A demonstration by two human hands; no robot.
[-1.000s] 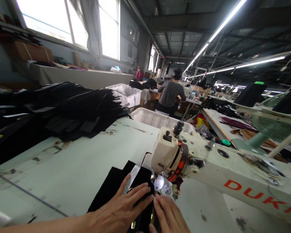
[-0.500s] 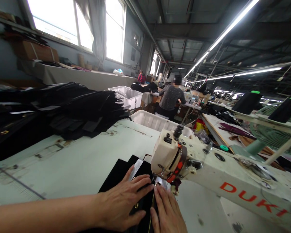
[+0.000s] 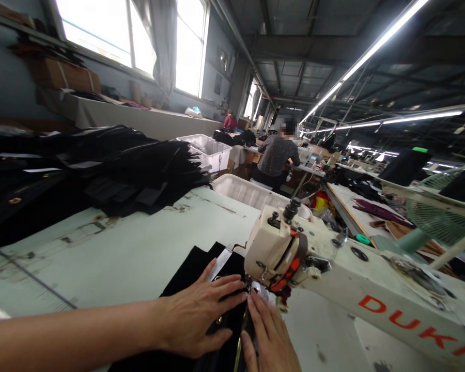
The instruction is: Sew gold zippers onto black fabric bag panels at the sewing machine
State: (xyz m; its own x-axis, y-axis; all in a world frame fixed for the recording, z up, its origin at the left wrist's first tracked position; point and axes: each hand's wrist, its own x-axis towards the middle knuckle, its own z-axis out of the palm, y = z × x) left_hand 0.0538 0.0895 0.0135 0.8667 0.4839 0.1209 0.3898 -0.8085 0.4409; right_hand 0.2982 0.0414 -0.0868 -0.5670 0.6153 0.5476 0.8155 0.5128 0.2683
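Observation:
A black fabric piece lies on the pale sewing table under my hands. My left hand rests flat on it with fingers spread, beside a whitish strip and small gold-coloured metal bits. Fingers stretched forward, my right hand presses on the fabric's right edge, its fingertips close to the needle area. A gold-coloured line, perhaps a zipper, runs between my hands. The sewing machine stands just beyond my fingertips; its head hides the needle from view.
A large heap of black fabric pieces covers the table's left rear. White plastic bins stand behind the table. Farther back, a person sits at another workstation. A green fan and black thread cones are at right.
The black fabric has shifted slightly forward, away from me, with my hands still flat on it. The whole view has swung a little to the left.

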